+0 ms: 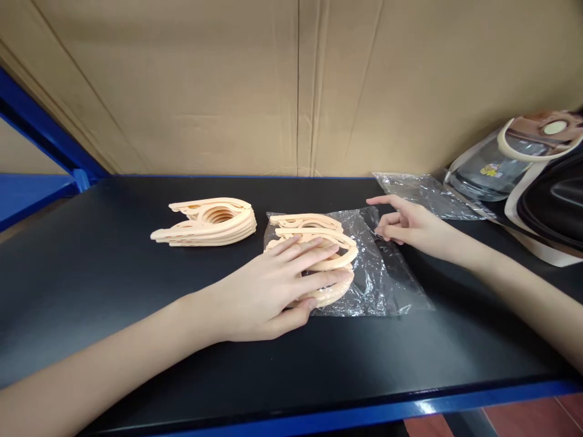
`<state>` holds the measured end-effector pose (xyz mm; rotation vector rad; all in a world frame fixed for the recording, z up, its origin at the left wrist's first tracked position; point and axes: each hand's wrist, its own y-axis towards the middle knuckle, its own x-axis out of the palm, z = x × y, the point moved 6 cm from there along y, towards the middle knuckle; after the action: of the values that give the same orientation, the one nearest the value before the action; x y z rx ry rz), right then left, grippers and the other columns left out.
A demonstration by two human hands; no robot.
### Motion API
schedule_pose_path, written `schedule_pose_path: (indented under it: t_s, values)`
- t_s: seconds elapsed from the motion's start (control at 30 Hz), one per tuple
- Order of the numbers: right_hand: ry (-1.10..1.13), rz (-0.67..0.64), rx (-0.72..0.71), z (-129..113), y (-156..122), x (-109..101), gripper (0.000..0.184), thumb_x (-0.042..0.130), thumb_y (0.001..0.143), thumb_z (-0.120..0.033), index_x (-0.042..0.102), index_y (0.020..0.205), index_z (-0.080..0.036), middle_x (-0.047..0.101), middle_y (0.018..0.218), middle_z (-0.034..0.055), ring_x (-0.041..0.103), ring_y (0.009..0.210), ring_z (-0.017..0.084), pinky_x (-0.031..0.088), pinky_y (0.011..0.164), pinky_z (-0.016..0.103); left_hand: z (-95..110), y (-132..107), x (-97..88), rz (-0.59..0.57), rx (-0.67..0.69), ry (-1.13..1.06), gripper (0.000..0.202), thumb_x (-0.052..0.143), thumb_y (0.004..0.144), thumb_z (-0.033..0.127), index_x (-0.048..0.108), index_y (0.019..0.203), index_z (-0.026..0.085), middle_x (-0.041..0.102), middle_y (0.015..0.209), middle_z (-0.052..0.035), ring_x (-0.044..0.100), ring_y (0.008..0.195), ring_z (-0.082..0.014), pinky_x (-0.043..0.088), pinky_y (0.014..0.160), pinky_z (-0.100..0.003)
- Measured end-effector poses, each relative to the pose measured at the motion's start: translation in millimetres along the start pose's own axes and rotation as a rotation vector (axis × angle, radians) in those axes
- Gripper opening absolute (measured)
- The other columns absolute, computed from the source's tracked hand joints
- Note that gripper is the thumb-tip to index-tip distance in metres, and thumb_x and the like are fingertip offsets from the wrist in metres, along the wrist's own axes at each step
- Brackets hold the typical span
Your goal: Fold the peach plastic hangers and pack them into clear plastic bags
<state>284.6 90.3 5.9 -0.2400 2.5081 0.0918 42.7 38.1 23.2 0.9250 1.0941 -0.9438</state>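
My left hand (273, 288) lies flat, fingers spread, over several peach-coloured plastic pieces (319, 240) that look like folded clothes hangers. They rest in a clear plastic bag (376, 282), and the palm hides part of them. At the bag's right edge is my right hand (407, 227), its index finger stretched out and the other fingers curled against the film. The grip seems to pinch the bag's edge, though the contact is partly hidden. Left of the bag sits a neat stack of the same folded hangers (214, 223), untouched by either hand.
The black tabletop (113, 285) has a blue front edge (346, 413). Cardboard (218, 85) stands behind it, with a blue frame post (40, 121) at left. Another clear bag (419, 191), a transparent bottle (496, 167) and a black item (555, 194) occupy the right side.
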Motion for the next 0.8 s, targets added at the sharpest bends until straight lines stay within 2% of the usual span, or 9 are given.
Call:
schedule_pose_path:
  t_s: [0.13, 0.23, 0.3, 0.37, 0.47, 0.6, 0.67, 0.73, 0.8]
  values:
    - [0.317, 0.053, -0.035, -32.5, 3.5, 1.9, 0.048, 0.062, 0.080, -0.019, 0.053, 0.128, -0.021, 0.052, 0.062, -0.0065, 0.047, 0.053, 0.010, 0.040, 0.051, 0.025, 0.7, 0.5, -0.6, 0.012, 0.024, -0.012, 0.050, 0.035, 0.098, 0.022, 0.046, 0.147, 0.022, 0.034, 0.159, -0.0026, 0.024, 0.150, -0.0241, 0.018, 0.123, -0.048]
    - [0.474, 0.042, -0.015, -48.6, 12.4, 13.9, 0.040, 0.063, 0.082, -0.018, 0.055, 0.121, -0.019, 0.055, 0.061, -0.0063, 0.051, 0.053, 0.010, 0.047, 0.054, 0.025, 2.6, 1.2, 1.5, -0.002, 0.046, -0.021, 0.050, 0.036, 0.099, 0.022, 0.045, 0.148, 0.021, 0.035, 0.159, -0.0032, 0.021, 0.151, -0.0233, 0.013, 0.125, -0.045]
    - [0.495, -0.022, -0.041, -54.4, 18.4, 26.9, 0.040, 0.066, 0.084, -0.021, 0.053, 0.122, -0.018, 0.063, 0.068, -0.0039, 0.060, 0.062, 0.012, 0.054, 0.064, 0.028, 3.7, 1.8, 1.9, -0.017, 0.050, -0.028, 0.050, 0.038, 0.098, 0.022, 0.046, 0.147, 0.020, 0.035, 0.159, -0.0036, 0.020, 0.151, -0.0235, 0.012, 0.125, -0.045]
    - [0.447, -0.143, -0.136, -59.8, 20.8, 41.5, 0.043, 0.068, 0.085, -0.023, 0.052, 0.125, -0.020, 0.070, 0.083, 0.0001, 0.068, 0.081, 0.016, 0.056, 0.080, 0.033, 5.1, 2.0, 0.6, -0.016, 0.061, -0.038, 0.050, 0.039, 0.097, 0.021, 0.045, 0.147, 0.019, 0.035, 0.159, -0.0036, 0.018, 0.152, -0.0235, 0.009, 0.126, -0.046]
    - [0.312, -0.313, -0.347, -67.5, 15.2, 59.3, 0.043, 0.064, 0.089, -0.022, 0.049, 0.130, -0.023, 0.068, 0.115, 0.0048, 0.064, 0.112, 0.018, 0.049, 0.103, 0.040, 6.3, 0.9, -1.2, 0.009, 0.079, -0.061, 0.049, 0.041, 0.096, 0.018, 0.045, 0.145, 0.018, 0.036, 0.157, -0.0062, 0.019, 0.151, -0.0234, 0.012, 0.125, -0.046]
    - [-0.007, -0.296, -0.577, -72.5, 6.1, 70.8, 0.039, 0.053, 0.097, -0.029, 0.048, 0.136, -0.026, 0.055, 0.139, 0.0082, 0.049, 0.134, 0.022, 0.040, 0.113, 0.047, 3.2, -2.9, -6.3, 0.166, 0.034, -0.138, 0.045, 0.051, 0.094, 0.019, 0.045, 0.138, 0.015, 0.042, 0.147, -0.0157, 0.035, 0.142, -0.0233, 0.032, 0.119, -0.043]
    - [-0.209, -0.243, -0.591, -70.9, 6.9, 74.2, 0.046, 0.050, 0.098, -0.035, 0.042, 0.143, -0.026, 0.049, 0.149, 0.0100, 0.037, 0.144, 0.025, 0.027, 0.119, 0.055, 5.0, -3.9, -7.9, 0.224, 0.047, -0.136, 0.049, 0.052, 0.093, 0.015, 0.040, 0.140, 0.014, 0.037, 0.150, -0.0178, 0.033, 0.144, -0.0239, 0.034, 0.119, -0.044]
    - [-0.359, -0.249, -0.522, -65.8, 11.4, 77.0, 0.055, 0.048, 0.098, -0.044, 0.036, 0.149, -0.025, 0.033, 0.160, 0.0118, 0.021, 0.151, 0.027, 0.010, 0.122, 0.060, 12.0, -3.0, -5.7, 0.198, 0.133, -0.088, 0.053, 0.048, 0.091, 0.007, 0.040, 0.142, 0.016, 0.036, 0.154, -0.0153, 0.030, 0.146, -0.0236, 0.032, 0.120, -0.043]
    - [-0.419, -0.307, -0.445, -60.4, 16.4, 78.3, 0.064, 0.043, 0.098, -0.054, 0.031, 0.153, -0.023, 0.020, 0.165, 0.0120, 0.010, 0.153, 0.027, 0.005, 0.122, 0.060, 19.0, -2.1, -2.6, 0.149, 0.225, -0.006, 0.052, 0.043, 0.089, 0.003, 0.049, 0.139, 0.015, 0.044, 0.151, -0.0110, 0.033, 0.145, -0.0223, 0.031, 0.121, -0.038]
